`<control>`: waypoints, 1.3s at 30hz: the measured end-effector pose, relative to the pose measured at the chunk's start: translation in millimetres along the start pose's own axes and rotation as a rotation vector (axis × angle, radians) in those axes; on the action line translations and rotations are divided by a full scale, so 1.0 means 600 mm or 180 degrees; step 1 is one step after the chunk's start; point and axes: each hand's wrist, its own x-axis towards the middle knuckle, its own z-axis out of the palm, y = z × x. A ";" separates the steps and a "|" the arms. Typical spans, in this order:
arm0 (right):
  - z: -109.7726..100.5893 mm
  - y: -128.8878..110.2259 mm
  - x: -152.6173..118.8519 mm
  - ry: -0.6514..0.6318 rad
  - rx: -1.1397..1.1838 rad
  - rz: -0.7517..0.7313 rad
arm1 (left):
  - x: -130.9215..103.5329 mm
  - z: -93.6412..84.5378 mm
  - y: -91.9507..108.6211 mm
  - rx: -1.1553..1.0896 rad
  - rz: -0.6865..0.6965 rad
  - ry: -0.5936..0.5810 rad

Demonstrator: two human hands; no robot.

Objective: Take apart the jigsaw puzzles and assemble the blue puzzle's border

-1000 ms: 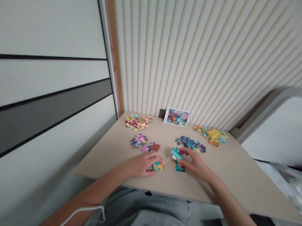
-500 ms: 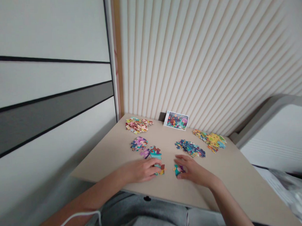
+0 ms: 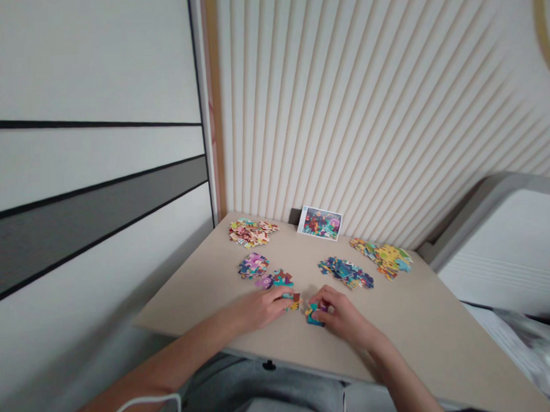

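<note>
My left hand (image 3: 263, 307) lies low over the table, its fingers closed on the near edge of a jigsaw puzzle piece (image 3: 296, 301) with brown and yellow on it. Part of that piece is hidden under the fingertips. A teal and purple puzzle piece (image 3: 314, 315) is pinched between the thumb and fingers of my right hand (image 3: 341, 310), a small gap to the right of the other piece. Just beyond my left fingers sit a few pieces (image 3: 282, 278) in brown, teal and purple, apparently joined, partly covered by the hand.
On the table (image 3: 192, 301) are several heaps: a pinkish pile (image 3: 251, 233), a purple pile (image 3: 254, 265), a dark blue pile (image 3: 346, 271) and a yellow pile (image 3: 389, 259). A picture card (image 3: 320, 223) leans against the ribbed wall (image 3: 298, 108). A white cable (image 3: 142, 400) crosses my left forearm.
My right hand has closed on the teal and purple piece and moved it left, toward the piece at my left hand. My left hand has hardly moved.
</note>
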 end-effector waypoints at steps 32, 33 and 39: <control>-0.091 0.198 0.019 0.1028 -0.2128 0.0971 | -0.001 -0.024 -0.032 0.0816 -0.0742 0.0020; -0.091 0.197 0.018 0.1043 -0.2113 0.0972 | 0.000 -0.026 -0.030 0.0859 -0.0717 -0.0019; -0.091 0.185 0.016 0.1141 -0.2007 0.0960 | 0.031 -0.037 -0.017 0.1071 -0.0489 -0.0188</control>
